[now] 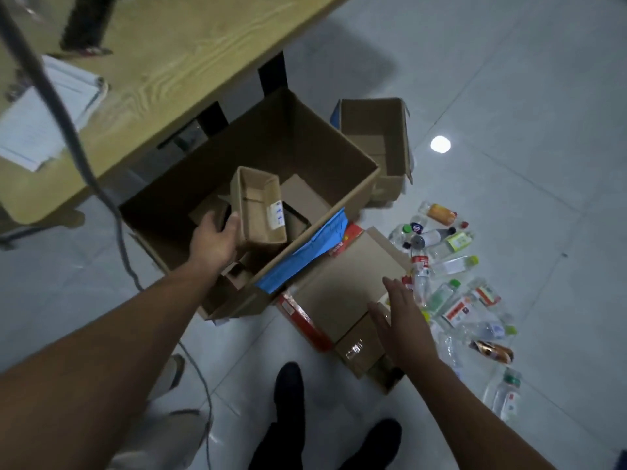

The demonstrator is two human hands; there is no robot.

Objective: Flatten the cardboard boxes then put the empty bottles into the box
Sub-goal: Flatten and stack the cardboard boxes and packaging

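- Grip: the left hand [215, 240] is curled around the near left corner of a small box [259, 208], thumb against its side wall.
- The small box sits inside the large box [298, 137], raised above the loose cardboard pieces on its bottom. Its open side faces up. Its long axis runs from the far side toward the person, with the near end leaning slightly right. A white label shows on its right wall.
- The right hand [405, 322] is released, palm down, fingers straight and slightly spread. It is over the near right corner of the flattened cardboard [346, 283] and a taped box [358, 349]. Whether it touches either, I cannot tell.
- The large box stands open on the floor [509, 79], its far left corner tucked under the table [163, 62] edge. Blue tape [312, 249] runs along its near right rim.
- The flattened cardboard lies on the floor, just beside that taped rim, with red print along its edges.
- A second box [376, 130] stands open and upright just beyond the large box's right corner.
- Empty bottles [448, 266] lie on their sides in a loose band to the right of the flattened cardboard, pointing various ways, some touching one another.
- Open tile spreads beyond the bottles to the right and far side.
- Papers [40, 123] rest on the table. A cable [68, 130] hangs down across the left, and dark shoes [288, 395] stand near the bottom edge.
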